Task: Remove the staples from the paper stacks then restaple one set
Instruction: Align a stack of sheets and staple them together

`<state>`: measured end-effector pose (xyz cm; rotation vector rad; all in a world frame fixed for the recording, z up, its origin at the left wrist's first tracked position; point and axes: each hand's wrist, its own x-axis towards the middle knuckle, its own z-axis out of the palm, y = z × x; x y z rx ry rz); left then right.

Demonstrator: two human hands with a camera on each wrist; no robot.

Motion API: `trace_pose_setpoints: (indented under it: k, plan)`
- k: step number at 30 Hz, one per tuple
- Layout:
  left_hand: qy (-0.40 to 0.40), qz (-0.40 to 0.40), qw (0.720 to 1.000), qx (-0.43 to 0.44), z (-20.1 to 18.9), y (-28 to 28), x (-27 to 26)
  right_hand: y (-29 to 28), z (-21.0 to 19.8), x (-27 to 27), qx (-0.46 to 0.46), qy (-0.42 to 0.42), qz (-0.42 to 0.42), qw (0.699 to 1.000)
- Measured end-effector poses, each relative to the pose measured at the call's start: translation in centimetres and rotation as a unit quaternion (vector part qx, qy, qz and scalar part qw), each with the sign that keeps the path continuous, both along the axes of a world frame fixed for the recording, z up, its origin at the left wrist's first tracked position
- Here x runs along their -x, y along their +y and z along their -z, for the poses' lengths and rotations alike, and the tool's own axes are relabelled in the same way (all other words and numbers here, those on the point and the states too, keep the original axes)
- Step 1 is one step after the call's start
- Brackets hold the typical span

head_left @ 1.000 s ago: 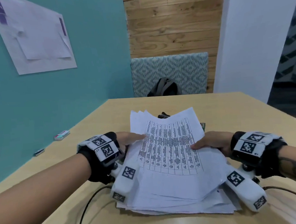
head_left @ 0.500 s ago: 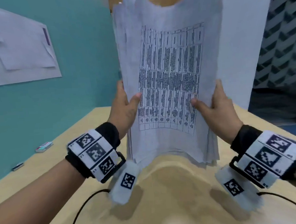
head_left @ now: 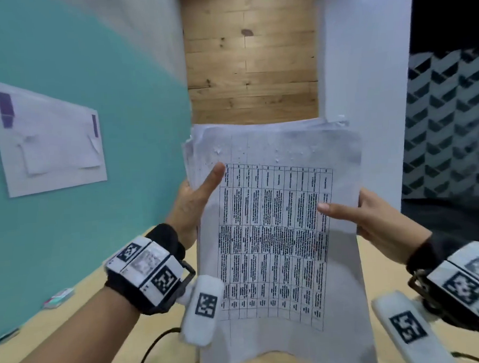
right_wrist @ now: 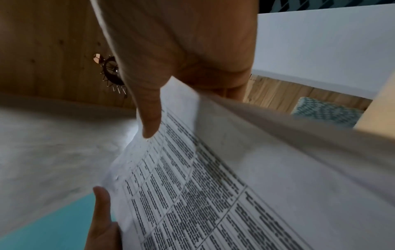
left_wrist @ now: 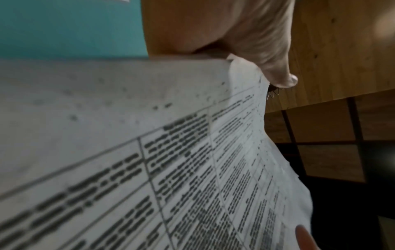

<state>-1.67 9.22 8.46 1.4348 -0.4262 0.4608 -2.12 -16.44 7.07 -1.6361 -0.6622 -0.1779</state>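
A thick stack of white paper [head_left: 277,235], its front sheet printed with a table, is held upright above the wooden table [head_left: 74,342]. My left hand [head_left: 197,200] grips its left edge, thumb on the front and fingers behind. My right hand [head_left: 356,216] grips the right edge the same way. Small puncture marks dot the top margin. The left wrist view shows the paper stack [left_wrist: 149,152] under my left thumb [left_wrist: 267,50]. In the right wrist view my right thumb [right_wrist: 147,101] presses on the paper stack [right_wrist: 213,186]. No stapler or staple remover is in view.
A teal wall with a taped white sheet [head_left: 50,135] runs along the left. A small pink and teal box [head_left: 58,297] and another small item [head_left: 7,335] lie by the table's left edge. A black cable [head_left: 150,349] trails across the near table.
Both hands lifted the stack off the table and stood it upright. Since half a second ago it has come down lower in the view, its bottom edge near the table.
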Motion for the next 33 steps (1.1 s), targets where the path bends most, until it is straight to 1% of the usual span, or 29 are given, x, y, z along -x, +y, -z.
trace_pose_setpoints:
  k: [2,4,6,8,9,11,14,15,16,17,18,19,20,21,22,23,25,30,32,33]
  plan:
    - [-0.005,-0.004,1.0,-0.016,-0.7,-0.3,-0.2,0.3,-0.2,-0.8,-0.02,-0.019,-0.007,1.0]
    - [-0.016,-0.038,0.999,-0.011,-1.8,-0.4,-0.3,0.6,-0.8,-1.3,-0.061,-0.024,-0.021,0.998]
    - [-0.026,-0.049,0.998,-0.009,-2.8,-0.6,-0.2,0.8,-1.9,-1.4,-0.095,-0.022,-0.028,0.995]
    - [-0.037,-0.036,0.998,-0.026,-3.5,-1.2,0.1,1.2,-2.7,-1.5,-0.084,-0.032,-0.032,0.995]
    - [-0.047,-0.034,0.998,-0.039,-3.6,-1.5,0.4,1.5,-2.8,-1.5,-0.07,-0.04,-0.022,0.996]
    - [-0.065,-0.055,0.995,-0.058,-3.4,-1.7,0.6,1.7,-2.5,-1.3,-0.053,-0.066,0.002,0.996]
    - [-0.085,-0.046,0.995,-0.032,-2.2,-1.0,0.6,1.0,-1.5,-1.0,-0.052,-0.099,0.039,0.993]
    - [-0.101,-0.046,0.994,-0.015,-2.1,-0.8,0.6,0.6,-1.5,-0.8,-0.069,-0.104,0.063,0.99]
    - [-0.13,-0.063,0.989,-0.014,-2.3,-0.5,0.5,0.3,-1.8,-0.5,-0.08,-0.116,0.094,0.986]
    - [-0.176,-0.104,0.978,-0.042,-2.7,-0.3,0.5,0.1,-2.3,-0.1,-0.071,-0.14,0.131,0.979]
    - [-0.222,-0.155,0.959,-0.087,-3.4,-0.2,0.6,0.0,-3.1,0.2,-0.035,-0.18,0.175,0.967]
    - [-0.262,-0.199,0.935,-0.13,-4.2,-0.2,0.7,-0.2,-3.9,0.4,0.016,-0.231,0.218,0.948]
    - [-0.29,-0.224,0.918,-0.154,-4.8,-0.2,0.7,-0.4,-4.8,0.6,0.067,-0.285,0.255,0.922]
    - [-0.306,-0.232,0.909,-0.164,-5.2,-0.2,0.8,-0.5,-5.6,0.6,0.112,-0.327,0.283,0.895]
    - [-0.317,-0.23,0.905,-0.164,-5.3,-0.3,0.9,-0.7,-6.4,0.5,0.148,-0.351,0.3,0.875]
    - [-0.33,-0.224,0.903,-0.158,-5.2,-0.3,0.8,-0.9,-7.0,0.3,0.178,-0.357,0.307,0.864]
    - [-0.351,-0.215,0.9,-0.144,-4.8,-0.3,0.8,-1.1,-7.4,-0.1,0.199,-0.355,0.302,0.862]
    - [-0.37,-0.209,0.894,-0.145,-3.7,-0.8,0.5,-1.0,-5.1,-1.0,0.116,-0.376,0.261,0.881]
    - [-0.375,-0.208,0.89,-0.154,-3.8,-1.1,0.5,-0.6,-4.8,-1.2,0.105,-0.382,0.257,0.882]
    - [-0.383,-0.216,0.884,-0.159,-4.0,-1.3,0.5,-0.5,-5.0,-1.3,0.1,-0.38,0.259,0.882]
